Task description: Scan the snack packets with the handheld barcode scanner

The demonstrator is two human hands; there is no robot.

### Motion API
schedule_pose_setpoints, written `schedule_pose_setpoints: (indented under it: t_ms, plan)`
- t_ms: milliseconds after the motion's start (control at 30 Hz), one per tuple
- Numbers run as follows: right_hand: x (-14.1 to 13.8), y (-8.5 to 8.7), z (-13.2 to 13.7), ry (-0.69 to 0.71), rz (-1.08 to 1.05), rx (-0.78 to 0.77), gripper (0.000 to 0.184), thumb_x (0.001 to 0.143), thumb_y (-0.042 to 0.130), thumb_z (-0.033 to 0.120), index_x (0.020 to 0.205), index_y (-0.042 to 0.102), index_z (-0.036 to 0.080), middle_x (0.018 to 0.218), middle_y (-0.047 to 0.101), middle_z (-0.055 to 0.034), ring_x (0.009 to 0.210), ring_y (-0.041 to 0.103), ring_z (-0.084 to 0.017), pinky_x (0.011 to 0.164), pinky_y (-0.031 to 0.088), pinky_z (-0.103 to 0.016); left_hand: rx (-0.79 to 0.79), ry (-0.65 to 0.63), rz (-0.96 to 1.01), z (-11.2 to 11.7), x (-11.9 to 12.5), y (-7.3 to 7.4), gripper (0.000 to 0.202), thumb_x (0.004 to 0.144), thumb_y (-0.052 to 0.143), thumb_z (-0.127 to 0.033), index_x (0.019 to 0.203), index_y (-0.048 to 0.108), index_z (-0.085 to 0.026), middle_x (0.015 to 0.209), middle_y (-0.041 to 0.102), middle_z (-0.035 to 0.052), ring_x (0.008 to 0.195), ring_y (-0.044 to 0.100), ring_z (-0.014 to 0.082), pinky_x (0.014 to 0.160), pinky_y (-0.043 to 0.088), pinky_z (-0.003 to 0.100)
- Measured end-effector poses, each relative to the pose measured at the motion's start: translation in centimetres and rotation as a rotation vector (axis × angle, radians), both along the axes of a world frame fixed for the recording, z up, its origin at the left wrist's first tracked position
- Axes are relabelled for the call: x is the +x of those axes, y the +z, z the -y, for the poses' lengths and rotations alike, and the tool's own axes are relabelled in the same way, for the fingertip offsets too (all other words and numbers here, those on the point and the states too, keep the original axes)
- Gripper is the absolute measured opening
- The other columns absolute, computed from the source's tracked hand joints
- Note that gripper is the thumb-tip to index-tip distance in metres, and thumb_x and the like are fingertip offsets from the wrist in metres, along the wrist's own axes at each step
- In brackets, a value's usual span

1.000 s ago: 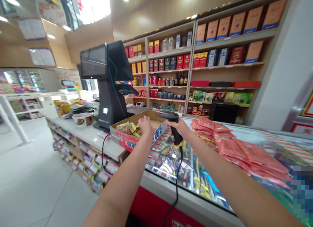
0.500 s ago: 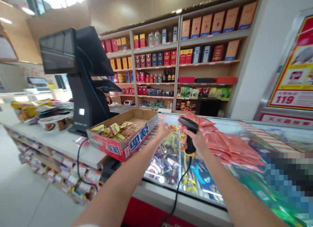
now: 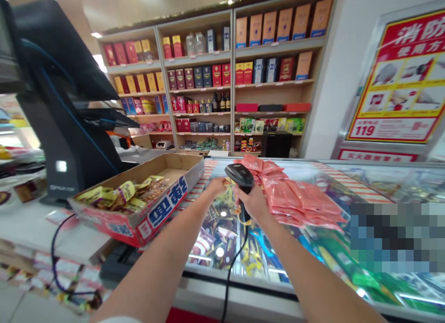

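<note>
My right hand grips the handle of a black barcode scanner, whose head points toward my left hand. The scanner's black cable hangs down over the counter's front edge. My left hand is closed, pinching a small yellow snack packet just left of the scanner head; the packet is mostly hidden. Both hands hover over the glass top of a display freezer. To the left sits an open cardboard box with several yellow snack packets inside.
A pile of pink plastic packets lies on the freezer glass right of my hands. A black checkout terminal stands on the white counter at the left. Shelves of boxed goods fill the back wall. A red poster hangs at right.
My left hand came out of the cardboard box with a packet and moved right to the scanner. The view swung right and closer to the counter.
</note>
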State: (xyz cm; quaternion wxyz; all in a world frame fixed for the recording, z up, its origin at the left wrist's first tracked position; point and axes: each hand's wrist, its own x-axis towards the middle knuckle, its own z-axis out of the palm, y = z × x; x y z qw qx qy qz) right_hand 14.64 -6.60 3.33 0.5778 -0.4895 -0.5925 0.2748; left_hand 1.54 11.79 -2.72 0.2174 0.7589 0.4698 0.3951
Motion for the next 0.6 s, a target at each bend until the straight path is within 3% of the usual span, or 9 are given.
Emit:
schedule_pose_setpoints:
  t_ms: [133, 333, 433, 500, 600]
  plan:
    - [-0.1, 0.0, 0.0, 0.012, 0.009, 0.004, 0.026, 0.072, 0.062, 0.042, 0.063, 0.06, 0.018, 0.043, 0.059, -0.0027, 0.041, 0.059, -0.018, 0.044, 0.044, -0.026, 0.027, 0.068, -0.172, 1.1, -2.5, -0.3, 0.009, 0.068, 0.063, -0.011, 0.072, 0.059, -0.019, 0.065, 0.06, 0.0032, 0.076, 0.06, 0.0232, 0.078, 0.043, 0.034]
    - [-0.3, -0.2, -0.1, 0.063, -0.089, -0.012, 0.024, 0.071, 0.063, 0.041, 0.065, 0.061, 0.018, 0.04, 0.057, -0.0006, 0.038, 0.056, -0.017, 0.043, 0.044, -0.025, 0.001, 0.077, -0.136, 4.1, -5.5, 0.7, 0.008, 0.068, 0.067, -0.016, 0.064, 0.059, -0.018, 0.065, 0.063, 0.0019, 0.067, 0.059, 0.0167, 0.067, 0.042, 0.026]
    - [-0.3, -0.3, -0.3, 0.082, -0.118, -0.014, 0.023, 0.07, 0.064, 0.041, 0.069, 0.061, 0.018, 0.04, 0.057, 0.0008, 0.037, 0.056, -0.016, 0.042, 0.044, -0.025, -0.059, 0.179, 0.059, 5.5, -6.2, 2.2, 0.012, 0.062, 0.069, -0.016, 0.057, 0.058, -0.017, 0.057, 0.06, 0.0009, 0.061, 0.058, 0.0157, 0.063, 0.042, 0.025]
    - [-0.3, -0.5, -0.5, 0.1, -0.119, -0.005, 0.023, 0.07, 0.064, 0.04, 0.073, 0.062, 0.017, 0.042, 0.058, 0.0011, 0.038, 0.057, -0.017, 0.043, 0.044, -0.025, -0.092, 0.253, 0.276, 6.3, -6.3, 3.3, 0.011, 0.062, 0.069, -0.019, 0.059, 0.059, -0.016, 0.056, 0.058, 0.0001, 0.058, 0.057, 0.0149, 0.06, 0.043, 0.025]
    - [-0.3, -0.8, -0.6, 0.132, -0.136, 0.002, 0.023, 0.07, 0.064, 0.04, 0.075, 0.062, 0.017, 0.042, 0.058, 0.0014, 0.039, 0.057, -0.017, 0.043, 0.044, -0.025, -0.186, 0.265, 0.638, 7.2, -6.0, 4.0, 0.011, 0.068, 0.065, -0.023, 0.066, 0.056, -0.017, 0.056, 0.055, -0.0026, 0.054, 0.056, 0.0131, 0.056, 0.044, 0.024]
